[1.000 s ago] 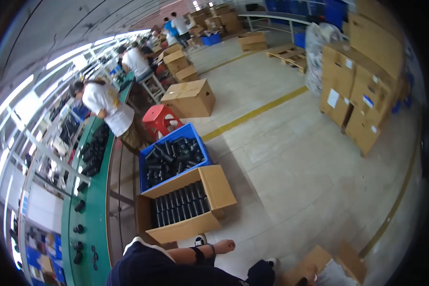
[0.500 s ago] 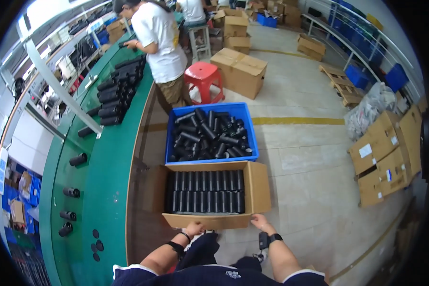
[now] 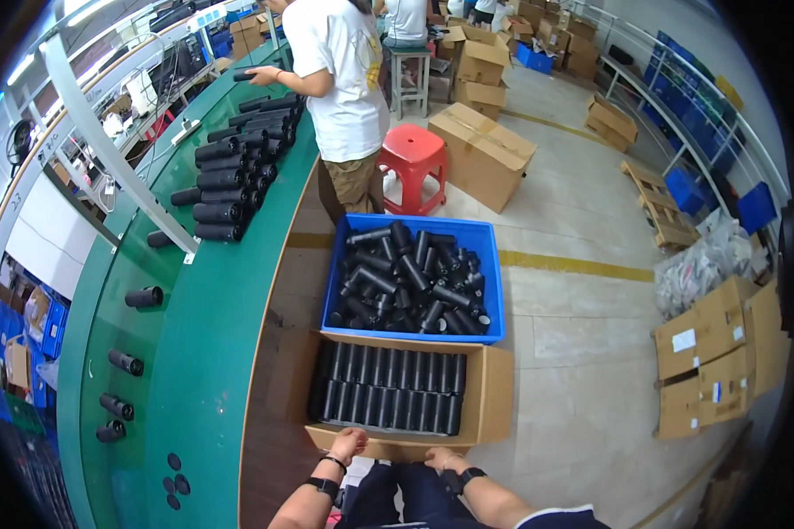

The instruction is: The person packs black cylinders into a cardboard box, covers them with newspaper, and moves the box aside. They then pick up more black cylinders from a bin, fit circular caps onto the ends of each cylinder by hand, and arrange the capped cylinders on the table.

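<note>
Open carton [image 3: 496, 397] of black cylinders [image 3: 395, 388], with two hands placed at its near edge.
The cylinders are packed in two visible rows; the left hand [image 3: 350, 443] is seen at the carton's seven o'clock, the right hand [image 3: 443, 458] at five. Whether cardboard is pinched by either hand cannot be told at this size. A blue crate [image 3: 500, 286] is set at twelve o'clock, a green bench [image 3: 205, 344] at nine.

left grip [image 3: 350, 443] and right grip [image 3: 445, 458], contact with carton flap [image 3: 397, 448] unclear, co-worker [image 3: 344, 84] cut off at top
</note>
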### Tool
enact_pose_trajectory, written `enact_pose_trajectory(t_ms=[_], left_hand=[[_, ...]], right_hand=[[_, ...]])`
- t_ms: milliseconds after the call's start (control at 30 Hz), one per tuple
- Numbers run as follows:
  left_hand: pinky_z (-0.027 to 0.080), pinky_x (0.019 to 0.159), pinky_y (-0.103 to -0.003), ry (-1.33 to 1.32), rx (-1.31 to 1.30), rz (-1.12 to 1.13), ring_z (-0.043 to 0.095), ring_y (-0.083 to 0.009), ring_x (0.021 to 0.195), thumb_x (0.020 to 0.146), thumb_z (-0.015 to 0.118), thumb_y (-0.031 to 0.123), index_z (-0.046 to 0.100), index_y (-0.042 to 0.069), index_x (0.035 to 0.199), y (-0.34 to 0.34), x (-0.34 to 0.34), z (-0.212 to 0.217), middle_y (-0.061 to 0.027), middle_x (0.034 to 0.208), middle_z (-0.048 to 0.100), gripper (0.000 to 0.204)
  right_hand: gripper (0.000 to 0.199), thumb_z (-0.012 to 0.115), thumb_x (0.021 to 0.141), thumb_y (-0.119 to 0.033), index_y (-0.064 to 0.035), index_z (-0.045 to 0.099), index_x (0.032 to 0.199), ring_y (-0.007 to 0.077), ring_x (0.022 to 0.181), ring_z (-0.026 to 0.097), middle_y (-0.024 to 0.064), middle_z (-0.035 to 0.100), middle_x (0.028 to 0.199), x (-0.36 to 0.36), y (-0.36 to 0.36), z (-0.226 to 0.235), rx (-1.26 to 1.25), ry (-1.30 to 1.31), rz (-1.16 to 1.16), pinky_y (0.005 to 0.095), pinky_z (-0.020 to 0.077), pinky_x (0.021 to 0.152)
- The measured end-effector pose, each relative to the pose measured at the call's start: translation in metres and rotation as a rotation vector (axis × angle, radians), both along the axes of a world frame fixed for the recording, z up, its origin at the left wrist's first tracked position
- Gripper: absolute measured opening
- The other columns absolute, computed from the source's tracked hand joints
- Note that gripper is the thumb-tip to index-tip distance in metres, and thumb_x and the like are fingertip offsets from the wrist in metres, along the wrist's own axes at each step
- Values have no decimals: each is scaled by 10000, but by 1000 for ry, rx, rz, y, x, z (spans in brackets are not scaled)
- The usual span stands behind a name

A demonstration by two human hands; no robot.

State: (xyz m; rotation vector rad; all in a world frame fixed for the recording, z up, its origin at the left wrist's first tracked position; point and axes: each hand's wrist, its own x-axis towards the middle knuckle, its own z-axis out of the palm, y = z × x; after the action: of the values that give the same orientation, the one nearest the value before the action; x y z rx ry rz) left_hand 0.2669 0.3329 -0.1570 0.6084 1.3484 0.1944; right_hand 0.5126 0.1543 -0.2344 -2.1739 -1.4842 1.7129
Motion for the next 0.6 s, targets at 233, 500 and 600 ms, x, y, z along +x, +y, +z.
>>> enact_pose_trajectory(t_ms=[233,500,600], left_hand=[[470,532,-292,-75,-42,16,578,-143,613,849,592,205,632,96,872,39,15,-81,-43,723,609,118],[457,576,-260,146,-17,-201,580,-120,699,940,539,210,585,85,985,133,42,-195,-33,794,619,141],[446,517,-265,252,88,-261,560,-120,638,907,565,186,598,73,979,156,10,-273,-16,746,595,137]], right_hand=[[231,559,812,-229,-81,703,916,331,894,642,153,686,970,101,16,-71,221,-225,238,447,507,748],[540,651,844,-313,-9,529,1273,287,907,670,204,638,1158,188,71,-101,-418,-275,121,382,536,762],[501,660,839,-253,-5,548,1259,327,1014,640,219,630,1164,177,89,-173,-469,-19,-338,397,513,837]])
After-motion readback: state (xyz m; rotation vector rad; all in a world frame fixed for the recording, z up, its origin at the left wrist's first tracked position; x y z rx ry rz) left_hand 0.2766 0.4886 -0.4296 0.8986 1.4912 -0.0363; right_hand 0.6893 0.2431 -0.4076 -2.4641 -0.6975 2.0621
